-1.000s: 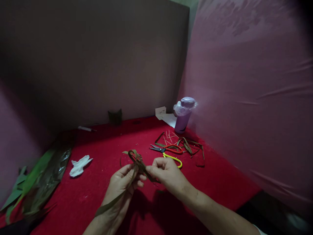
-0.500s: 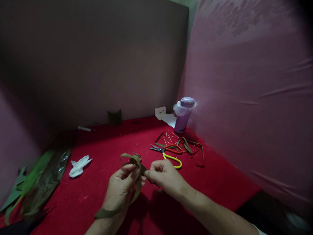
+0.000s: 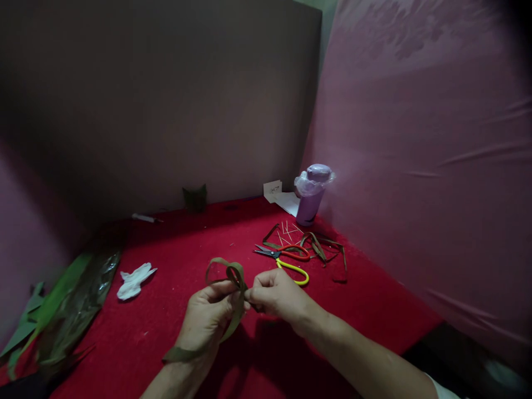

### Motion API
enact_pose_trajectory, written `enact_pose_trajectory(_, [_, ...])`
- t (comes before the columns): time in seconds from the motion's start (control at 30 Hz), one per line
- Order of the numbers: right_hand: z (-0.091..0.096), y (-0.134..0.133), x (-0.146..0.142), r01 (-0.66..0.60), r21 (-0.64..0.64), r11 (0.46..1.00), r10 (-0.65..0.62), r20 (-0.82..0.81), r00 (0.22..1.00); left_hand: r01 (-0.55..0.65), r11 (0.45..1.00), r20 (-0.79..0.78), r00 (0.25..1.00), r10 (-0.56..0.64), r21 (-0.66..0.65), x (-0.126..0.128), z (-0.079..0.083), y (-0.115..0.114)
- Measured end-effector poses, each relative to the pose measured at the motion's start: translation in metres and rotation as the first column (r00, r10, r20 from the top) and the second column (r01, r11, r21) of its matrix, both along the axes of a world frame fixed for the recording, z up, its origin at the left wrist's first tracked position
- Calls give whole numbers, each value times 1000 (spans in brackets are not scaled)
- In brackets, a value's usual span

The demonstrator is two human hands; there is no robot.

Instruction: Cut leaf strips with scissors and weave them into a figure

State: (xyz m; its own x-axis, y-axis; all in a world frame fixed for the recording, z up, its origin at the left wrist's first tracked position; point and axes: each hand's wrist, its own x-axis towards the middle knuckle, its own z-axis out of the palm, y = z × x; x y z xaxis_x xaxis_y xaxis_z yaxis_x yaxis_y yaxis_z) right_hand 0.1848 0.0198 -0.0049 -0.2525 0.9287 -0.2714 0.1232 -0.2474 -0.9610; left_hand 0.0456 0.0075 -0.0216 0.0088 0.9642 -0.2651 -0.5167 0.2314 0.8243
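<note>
Looped green leaf strips [image 3: 235,272] stand up between my two hands, above the front of the red-covered table. My left hand [image 3: 210,313] pinches them between thumb and fingers, and a long strip end trails across that wrist. Close against it, the closed fingertips of my right hand [image 3: 274,293] grip the strips from the right side. Exactly how the strips cross is hidden by my fingers. Just beyond my right hand lie scissors [image 3: 291,260] with one red and one yellow handle, blades apart and pointing left.
Thin wooden picks [image 3: 287,231] and loose leaf strips [image 3: 320,246] lie behind the scissors. A purple tumbler [image 3: 311,202] stands beside white papers [image 3: 286,203]. At left are a crumpled white tissue [image 3: 135,281], wide leaves [image 3: 70,310] and a syringe-like tube [image 3: 143,218]. A folded leaf piece [image 3: 195,198] sits at the back.
The leaf loops between my hands have turned more upright and opened wider. Both hands keep their pinch in nearly the same place.
</note>
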Motion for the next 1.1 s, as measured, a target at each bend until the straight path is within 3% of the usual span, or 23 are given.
enact_pose_trajectory(0.4, [-6, 3, -1, -29, -67, 997, 24, -69, 997, 91, 995, -93, 992, -88, 29, -3, 0, 4])
enact_pose_trajectory(0.57, [-14, 3, -3, -49, 1, 999, 49, -93, 995, 105, 994, -94, 991, -100, 41, -5, -2, 6])
enact_pose_trajectory(0.77, [-14, -1, -4, -16, 169, 986, 29, -78, 997, 110, 992, -76, 991, -106, 59, -5, -3, 8])
enact_pose_trajectory(1.1, [-11, -2, -4, -27, 168, 985, 45, -107, 993, 120, 992, -70, 991, -118, 31, -4, 2, 3])
